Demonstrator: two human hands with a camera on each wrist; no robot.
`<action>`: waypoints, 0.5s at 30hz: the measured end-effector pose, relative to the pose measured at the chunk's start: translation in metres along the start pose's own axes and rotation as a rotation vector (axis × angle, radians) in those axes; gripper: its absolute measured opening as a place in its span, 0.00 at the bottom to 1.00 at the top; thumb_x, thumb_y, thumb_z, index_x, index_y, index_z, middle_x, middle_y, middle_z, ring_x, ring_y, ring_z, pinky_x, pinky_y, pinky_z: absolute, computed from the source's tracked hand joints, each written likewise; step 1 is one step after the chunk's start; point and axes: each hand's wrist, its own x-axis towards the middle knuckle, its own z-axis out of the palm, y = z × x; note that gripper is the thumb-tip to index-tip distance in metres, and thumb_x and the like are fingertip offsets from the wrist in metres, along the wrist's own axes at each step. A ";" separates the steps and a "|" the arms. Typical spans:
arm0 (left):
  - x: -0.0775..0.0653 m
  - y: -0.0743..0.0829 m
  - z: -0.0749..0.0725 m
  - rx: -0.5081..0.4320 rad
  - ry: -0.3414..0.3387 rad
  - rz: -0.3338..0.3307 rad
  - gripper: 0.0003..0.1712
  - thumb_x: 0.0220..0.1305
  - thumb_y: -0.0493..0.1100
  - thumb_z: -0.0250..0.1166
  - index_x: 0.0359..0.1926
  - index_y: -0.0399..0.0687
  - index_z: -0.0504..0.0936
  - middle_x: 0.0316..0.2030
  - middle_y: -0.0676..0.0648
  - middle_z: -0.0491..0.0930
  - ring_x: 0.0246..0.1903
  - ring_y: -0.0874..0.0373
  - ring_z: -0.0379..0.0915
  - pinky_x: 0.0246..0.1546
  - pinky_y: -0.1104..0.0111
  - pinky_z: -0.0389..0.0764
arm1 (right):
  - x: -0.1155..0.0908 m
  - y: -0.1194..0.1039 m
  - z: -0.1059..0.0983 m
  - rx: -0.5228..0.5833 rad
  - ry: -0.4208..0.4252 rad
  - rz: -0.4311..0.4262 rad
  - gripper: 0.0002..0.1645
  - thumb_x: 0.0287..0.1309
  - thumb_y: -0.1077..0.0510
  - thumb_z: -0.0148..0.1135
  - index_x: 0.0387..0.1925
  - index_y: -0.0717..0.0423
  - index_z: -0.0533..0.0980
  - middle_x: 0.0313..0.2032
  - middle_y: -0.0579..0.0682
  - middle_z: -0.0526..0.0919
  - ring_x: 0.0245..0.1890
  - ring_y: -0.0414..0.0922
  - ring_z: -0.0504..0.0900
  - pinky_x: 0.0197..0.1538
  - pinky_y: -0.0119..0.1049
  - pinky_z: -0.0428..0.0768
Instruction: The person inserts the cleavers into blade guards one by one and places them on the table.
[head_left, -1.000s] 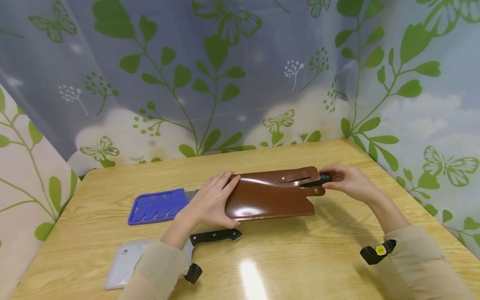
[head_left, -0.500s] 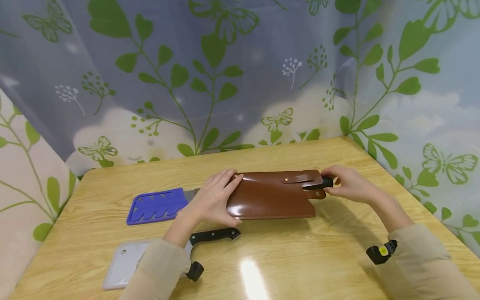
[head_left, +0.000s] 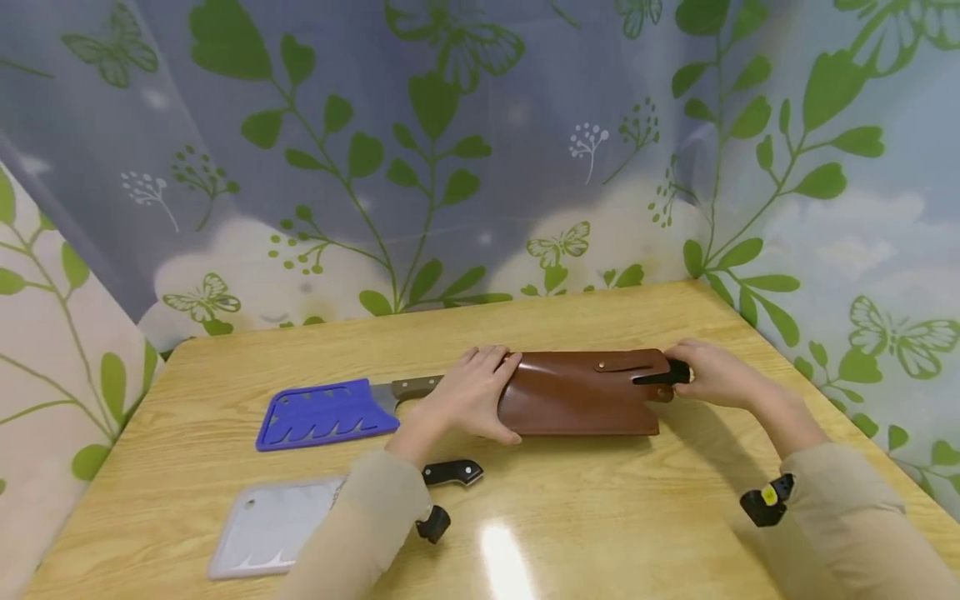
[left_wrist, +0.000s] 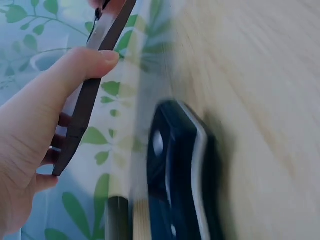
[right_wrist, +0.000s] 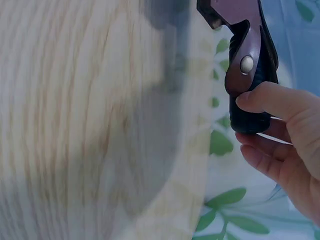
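A brown leather knife sheath (head_left: 577,400) lies lengthwise between both hands, low over the table. My left hand (head_left: 472,396) grips its left end across the width, thumb on the near edge and fingers on the far edge. From the right end sticks the black handle (head_left: 660,373) of a knife, its blade hidden inside the leather. My right hand (head_left: 716,375) pinches this handle near its end. In the right wrist view, a sheath strap with a round metal snap (right_wrist: 246,65) lies beside the black handle (right_wrist: 250,117), and the thumb presses on the handle.
Left of the sheath lies a cleaver with a blue blade guard (head_left: 322,414) and a brown handle (head_left: 415,387). Nearer, another cleaver has a pale translucent guard (head_left: 270,525) and a black riveted handle (head_left: 453,472), partly hidden by my left arm. A patterned curtain (head_left: 480,167) stands behind the wooden table (head_left: 600,533).
Both hands have carried the sheath and knife to the right and a little lower. The brown handle of the blue-guarded cleaver, earlier hidden behind my left hand, now shows.
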 end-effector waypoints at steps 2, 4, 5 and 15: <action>0.010 0.004 0.002 -0.016 -0.034 -0.007 0.66 0.37 0.76 0.62 0.71 0.42 0.53 0.67 0.39 0.55 0.66 0.48 0.51 0.64 0.54 0.54 | -0.003 0.008 0.001 -0.006 -0.010 0.017 0.21 0.43 0.67 0.67 0.43 0.72 0.75 0.36 0.57 0.77 0.34 0.51 0.76 0.36 0.45 0.75; 0.020 0.008 0.002 -0.029 -0.070 -0.018 0.66 0.38 0.76 0.62 0.71 0.44 0.51 0.67 0.40 0.54 0.66 0.48 0.49 0.65 0.55 0.53 | -0.005 0.016 0.002 -0.007 -0.017 0.039 0.22 0.44 0.67 0.66 0.44 0.74 0.75 0.37 0.60 0.76 0.36 0.54 0.76 0.37 0.47 0.75; 0.024 0.011 0.002 -0.037 -0.085 -0.023 0.66 0.39 0.76 0.62 0.71 0.44 0.50 0.68 0.40 0.53 0.67 0.48 0.49 0.65 0.55 0.52 | -0.006 0.021 0.001 -0.010 -0.017 0.046 0.22 0.43 0.67 0.66 0.43 0.74 0.75 0.38 0.61 0.76 0.36 0.55 0.76 0.37 0.48 0.75; 0.058 0.028 0.009 -0.038 -0.232 -0.071 0.66 0.40 0.76 0.61 0.72 0.44 0.48 0.67 0.39 0.54 0.66 0.47 0.50 0.66 0.58 0.52 | 0.006 0.051 -0.003 -0.092 -0.083 0.054 0.21 0.41 0.66 0.67 0.40 0.72 0.76 0.33 0.56 0.76 0.30 0.50 0.75 0.32 0.46 0.74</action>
